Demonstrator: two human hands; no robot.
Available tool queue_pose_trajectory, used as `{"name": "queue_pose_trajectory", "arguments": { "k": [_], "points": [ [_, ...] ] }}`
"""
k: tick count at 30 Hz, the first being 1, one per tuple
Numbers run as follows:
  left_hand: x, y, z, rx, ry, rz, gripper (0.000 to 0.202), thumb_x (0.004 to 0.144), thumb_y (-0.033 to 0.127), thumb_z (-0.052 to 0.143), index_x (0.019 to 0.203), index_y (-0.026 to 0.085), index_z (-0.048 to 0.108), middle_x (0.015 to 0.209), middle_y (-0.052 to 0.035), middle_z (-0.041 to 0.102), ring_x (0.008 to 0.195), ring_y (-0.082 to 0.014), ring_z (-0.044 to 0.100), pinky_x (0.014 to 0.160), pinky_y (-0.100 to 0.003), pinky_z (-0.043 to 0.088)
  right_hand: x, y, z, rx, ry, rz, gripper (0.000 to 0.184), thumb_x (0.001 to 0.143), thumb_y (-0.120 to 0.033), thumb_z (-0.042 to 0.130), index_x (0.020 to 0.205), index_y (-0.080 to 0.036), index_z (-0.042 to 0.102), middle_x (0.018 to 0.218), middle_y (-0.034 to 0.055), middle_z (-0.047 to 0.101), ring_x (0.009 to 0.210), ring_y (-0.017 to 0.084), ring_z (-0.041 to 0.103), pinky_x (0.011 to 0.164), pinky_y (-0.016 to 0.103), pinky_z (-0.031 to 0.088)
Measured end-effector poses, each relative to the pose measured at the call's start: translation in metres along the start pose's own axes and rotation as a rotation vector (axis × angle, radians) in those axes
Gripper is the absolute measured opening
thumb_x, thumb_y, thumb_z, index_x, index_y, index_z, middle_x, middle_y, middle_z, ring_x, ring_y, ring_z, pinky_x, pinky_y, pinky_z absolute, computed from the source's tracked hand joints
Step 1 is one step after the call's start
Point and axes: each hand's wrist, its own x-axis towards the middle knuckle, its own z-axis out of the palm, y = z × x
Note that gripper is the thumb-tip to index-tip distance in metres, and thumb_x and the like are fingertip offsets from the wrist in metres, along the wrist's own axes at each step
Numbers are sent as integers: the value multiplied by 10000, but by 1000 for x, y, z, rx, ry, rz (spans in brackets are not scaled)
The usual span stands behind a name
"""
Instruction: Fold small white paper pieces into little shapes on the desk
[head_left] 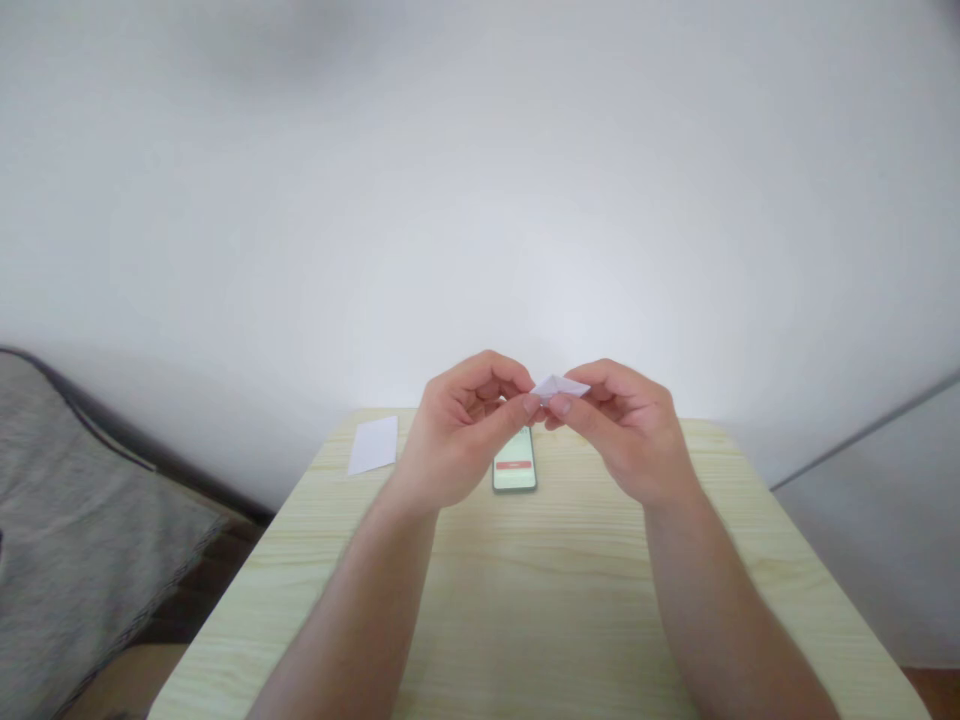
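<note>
A folded white paper piece (556, 387) is pinched by the bare left hand (463, 430) and bare right hand (637, 430), seemingly above the pale wood-grain table (540, 610), with open air left between grip and side edges

The folded paper (556, 386) at the centre of the frame is plain white, with faint lilac-grey shading on its facets. White, too, is the flat sheet (373, 446) left of centre. The phone (515, 490) has a dark rim around a pale green screen (513, 449) crossed by a red bar (514, 465). Across the lower middle, the table (540, 610) is pale cream-yellow with streaky wood grain. The wall (480, 200) above is whitish grey. At lower left, the mottled grey cloth (90, 540) carries a darker edging; a reddish-brown patch (932, 688) fills the lower right corner.
</note>
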Motion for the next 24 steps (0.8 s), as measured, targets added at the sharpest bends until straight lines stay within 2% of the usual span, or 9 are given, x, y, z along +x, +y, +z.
{"name": "queue_pose_trajectory", "arguments": {
  "k": [4, 7, 10, 13, 17, 21, 24],
  "points": [
    [2, -7, -3, 44, 19, 53, 104, 911, 253, 799, 935, 187, 722, 795, -23, 676, 741, -135, 593, 664, -275, 470, -1, -1, 0, 35, 21, -28, 188, 889, -304, 847, 1040, -259, 746, 834, -4, 786, 723, 172, 750, 661, 318, 628],
    [2, -10, -4, 144, 48, 79, 92, 921, 263, 787, 938, 197, 727, 793, -22, 661, 729, -136, 566, 643, -285, 435, 0, -3, 0, 2, 57, -65, 152, 870, -261, 863, 995, -261, 775, 825, -10, 769, 740, 156, 740, 669, 292, 626],
    [2, -9, -2, 222, 72, 123, 94, 911, 238, 793, 983, 212, 739, 790, -9, 655, 741, -141, 582, 668, -295, 454, 1, -4, 0, -15, 82, -93, 96, 882, -241, 847, 958, -256, 790, 808, -5, 770, 734, 157, 743, 684, 300, 633],
    [-1, -5, 1, 228, 92, 181, 184, 887, 192, 810, 1058, 232, 754, 799, 2, 671, 759, -139, 607, 700, -295, 479, 0, -6, 1, -63, 127, -113, 76, 907, -229, 817, 973, -259, 796, 770, -7, 774, 723, 161, 752, 680, 301, 631],
    [-4, -2, 2, 201, 108, 204, 131, 882, 191, 818, 1001, 230, 780, 861, -20, 731, 784, -148, 652, 713, -294, 514, -3, -11, 3, -157, 168, -93, 103, 901, -182, 803, 966, -262, 808, 856, 5, 809, 804, 177, 782, 762, 321, 647],
    [-5, -1, 0, 174, 86, 167, 107, 874, 222, 829, 969, 224, 782, 882, -40, 745, 797, -168, 663, 732, -320, 545, -4, -16, 2, -169, 138, -73, 122, 887, -188, 819, 974, -274, 820, 910, 2, 816, 845, 179, 782, 807, 332, 654],
    [-4, -1, -2, 149, 72, 178, 127, 857, 213, 845, 965, 221, 780, 906, -48, 752, 834, -182, 675, 779, -344, 559, -4, -18, -2, -126, 65, -73, 164, 884, -213, 830, 1032, -283, 819, 924, 3, 818, 855, 189, 784, 818, 350, 659]
  ]
}}
